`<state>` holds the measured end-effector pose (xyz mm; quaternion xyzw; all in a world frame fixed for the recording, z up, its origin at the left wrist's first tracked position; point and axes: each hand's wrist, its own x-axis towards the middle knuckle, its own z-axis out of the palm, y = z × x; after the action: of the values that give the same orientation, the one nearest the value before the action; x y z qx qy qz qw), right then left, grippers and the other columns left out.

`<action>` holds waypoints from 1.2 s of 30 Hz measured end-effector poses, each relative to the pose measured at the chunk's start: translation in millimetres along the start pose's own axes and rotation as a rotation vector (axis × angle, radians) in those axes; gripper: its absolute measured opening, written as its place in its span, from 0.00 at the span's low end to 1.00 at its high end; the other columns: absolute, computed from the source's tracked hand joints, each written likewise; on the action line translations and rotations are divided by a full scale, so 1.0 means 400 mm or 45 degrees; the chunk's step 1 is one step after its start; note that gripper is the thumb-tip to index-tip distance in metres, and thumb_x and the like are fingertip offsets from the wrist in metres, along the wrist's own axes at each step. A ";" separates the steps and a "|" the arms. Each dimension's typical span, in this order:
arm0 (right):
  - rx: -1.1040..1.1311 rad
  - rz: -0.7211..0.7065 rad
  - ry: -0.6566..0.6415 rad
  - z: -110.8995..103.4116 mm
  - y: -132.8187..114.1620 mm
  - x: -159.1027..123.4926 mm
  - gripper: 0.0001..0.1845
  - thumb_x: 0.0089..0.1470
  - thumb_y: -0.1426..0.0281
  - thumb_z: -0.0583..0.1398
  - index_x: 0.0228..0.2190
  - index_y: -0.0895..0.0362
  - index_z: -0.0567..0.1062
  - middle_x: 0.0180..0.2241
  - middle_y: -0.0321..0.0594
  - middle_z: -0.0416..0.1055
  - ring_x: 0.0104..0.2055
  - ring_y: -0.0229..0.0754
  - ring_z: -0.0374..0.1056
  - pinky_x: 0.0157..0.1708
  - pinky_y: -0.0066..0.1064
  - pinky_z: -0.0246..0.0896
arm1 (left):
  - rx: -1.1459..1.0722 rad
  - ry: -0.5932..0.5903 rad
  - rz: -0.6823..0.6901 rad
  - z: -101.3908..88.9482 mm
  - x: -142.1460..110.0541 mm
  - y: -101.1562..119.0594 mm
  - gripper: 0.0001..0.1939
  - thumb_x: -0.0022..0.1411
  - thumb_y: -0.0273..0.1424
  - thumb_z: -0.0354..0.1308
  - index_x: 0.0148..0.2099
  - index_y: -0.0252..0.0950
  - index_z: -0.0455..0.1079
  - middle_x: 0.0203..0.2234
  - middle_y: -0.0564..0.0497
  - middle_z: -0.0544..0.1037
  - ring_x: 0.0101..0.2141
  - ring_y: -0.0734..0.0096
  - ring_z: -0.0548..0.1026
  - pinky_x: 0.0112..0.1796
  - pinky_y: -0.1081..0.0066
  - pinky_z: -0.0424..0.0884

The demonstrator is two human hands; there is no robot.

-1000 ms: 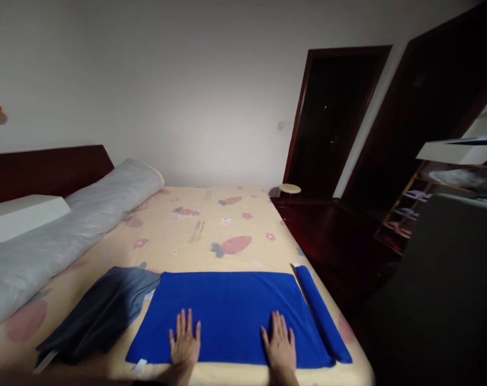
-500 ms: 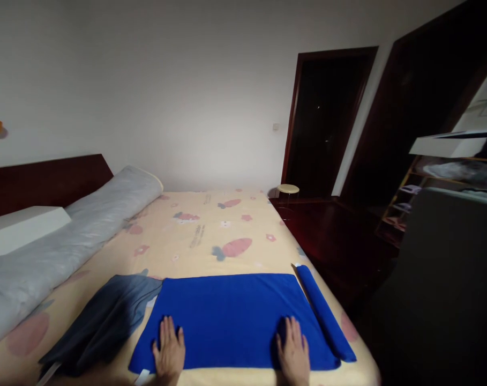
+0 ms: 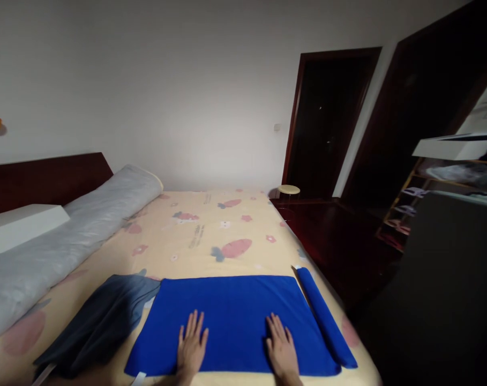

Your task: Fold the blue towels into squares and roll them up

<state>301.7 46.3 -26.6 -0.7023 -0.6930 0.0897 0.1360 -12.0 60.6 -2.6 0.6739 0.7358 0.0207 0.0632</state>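
A blue cloth [image 3: 231, 305] lies spread flat near the front of the bed, a small white tag [image 3: 139, 379] sticking out at its near left corner. On its left half rests my left hand [image 3: 192, 343], palm down with the fingers stretched out. My right hand [image 3: 282, 346] lies the same way on the right half, fingers spread. Neither hand grips anything. Along the cloth's right edge is a rolled blue cloth [image 3: 326, 316]. To the left lies a crumpled dark grey-blue cloth [image 3: 98, 321], touching or almost touching the blue one.
The bed [image 3: 211, 220] has a cream sheet with carrot prints. A long grey roll of bedding [image 3: 94, 225] and a white box [image 3: 26, 225] lie along the left. Beyond the bed's right edge are a round stool [image 3: 289, 189], a shelf rack [image 3: 412, 193] and a dark panel [image 3: 436, 284].
Both hands have moved inward over the blue cloth, the left one to the right and the right one slightly to the left. The cloths look unchanged.
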 end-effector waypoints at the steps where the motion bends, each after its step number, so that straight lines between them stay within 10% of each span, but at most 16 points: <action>1: -0.057 0.095 0.054 -0.007 0.057 -0.006 0.33 0.58 0.64 0.44 0.63 0.58 0.60 0.66 0.45 0.51 0.68 0.48 0.45 0.64 0.48 0.42 | 0.058 0.040 -0.115 -0.007 -0.001 -0.056 0.30 0.67 0.41 0.35 0.69 0.46 0.44 0.69 0.54 0.46 0.67 0.66 0.45 0.65 0.54 0.45; 5: -0.140 0.303 0.243 -0.003 0.226 -0.025 0.33 0.58 0.62 0.41 0.60 0.61 0.63 0.64 0.49 0.57 0.67 0.50 0.50 0.61 0.49 0.48 | 0.224 0.180 -0.386 -0.004 -0.013 -0.271 0.28 0.67 0.38 0.38 0.68 0.46 0.52 0.67 0.51 0.53 0.66 0.66 0.54 0.61 0.57 0.55; 9: -0.124 0.333 0.319 0.014 0.203 -0.009 0.32 0.56 0.65 0.43 0.57 0.64 0.67 0.62 0.53 0.60 0.65 0.52 0.53 0.60 0.49 0.50 | 0.331 0.384 -0.332 0.012 -0.019 -0.351 0.26 0.65 0.34 0.40 0.62 0.38 0.64 0.62 0.46 0.65 0.62 0.61 0.61 0.59 0.56 0.58; 12: -0.016 0.120 0.193 0.019 0.061 0.014 0.31 0.56 0.66 0.45 0.59 0.63 0.66 0.64 0.51 0.56 0.67 0.51 0.50 0.63 0.47 0.47 | 0.260 0.484 -0.139 0.018 -0.011 -0.262 0.26 0.65 0.31 0.41 0.63 0.39 0.63 0.62 0.46 0.66 0.62 0.59 0.62 0.58 0.54 0.59; 17: 0.225 -0.290 -0.149 0.036 -0.223 0.025 0.32 0.57 0.66 0.49 0.62 0.59 0.61 0.67 0.45 0.47 0.69 0.49 0.41 0.66 0.46 0.40 | 0.005 0.293 0.315 0.062 0.016 0.036 0.33 0.62 0.25 0.42 0.67 0.52 0.49 0.67 0.56 0.54 0.65 0.64 0.56 0.58 0.56 0.59; 22: 0.270 -0.419 -0.252 0.027 -0.251 0.051 0.32 0.57 0.68 0.48 0.62 0.54 0.61 0.67 0.40 0.48 0.69 0.46 0.43 0.66 0.45 0.38 | -0.130 0.149 0.454 0.094 0.043 0.144 0.31 0.65 0.28 0.40 0.68 0.50 0.44 0.68 0.55 0.51 0.66 0.65 0.54 0.62 0.54 0.54; 31: -0.138 0.144 0.198 0.000 0.193 0.073 0.34 0.58 0.59 0.44 0.60 0.60 0.64 0.64 0.46 0.55 0.67 0.48 0.49 0.64 0.48 0.44 | 0.142 0.251 -0.306 0.036 0.046 -0.307 0.29 0.67 0.40 0.36 0.68 0.43 0.50 0.67 0.53 0.52 0.66 0.65 0.53 0.62 0.53 0.54; 36: -0.131 0.204 0.301 0.029 0.166 0.073 0.35 0.58 0.61 0.44 0.59 0.68 0.64 0.64 0.54 0.56 0.66 0.52 0.51 0.63 0.48 0.45 | 0.091 0.434 -0.199 0.016 0.052 -0.379 0.28 0.67 0.36 0.35 0.67 0.44 0.55 0.63 0.51 0.64 0.64 0.63 0.59 0.58 0.56 0.61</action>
<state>361.8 76.0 -56.6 -0.7672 -0.6174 -0.0186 0.1730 -162.9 67.0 -27.9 0.6031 0.7864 0.1035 -0.0847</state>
